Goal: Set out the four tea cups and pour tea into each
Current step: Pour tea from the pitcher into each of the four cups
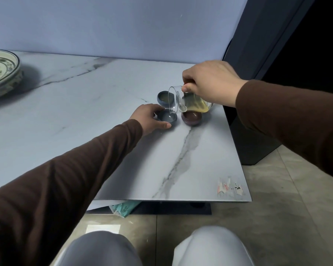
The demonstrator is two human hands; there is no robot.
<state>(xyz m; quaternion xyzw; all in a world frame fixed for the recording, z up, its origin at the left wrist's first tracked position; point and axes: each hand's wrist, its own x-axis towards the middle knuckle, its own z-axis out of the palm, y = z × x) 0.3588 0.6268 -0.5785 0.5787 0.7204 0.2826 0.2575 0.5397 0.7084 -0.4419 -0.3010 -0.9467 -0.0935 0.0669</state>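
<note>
Three tea cups show on the marble-patterned bench [181, 160], clustered right of centre in the frame; a fourth cannot be made out. One grey-blue cup [165, 98] stands furthest back and holds liquid. A second grey-blue cup [167, 118] sits just below it in the frame, and a dark brown cup [192, 118] stands just to its right, close but apart.

One glass pitcher [188, 101] hangs above the cups, tipped far over toward the left of the frame, with pale yellow tea pooled in its lower side. Its open mouth is over the nearer grey-blue cup, and a thin stream seems to fall from the lip into that cup.

The right hand [210, 83] comes in from the right edge, closed round the upper rear part of the pitcher with its fingers curled down over the glass. The pitcher lies directly under and to the left of this hand.

The left hand [148, 118] reaches in from the lower left, partly open, thumb and fingers curved against the left side of the nearer grey-blue cup; the cup is just to the right of the palm.

One patterned plate [2, 72] sits at the upper left edge, well apart from the cups.
</note>
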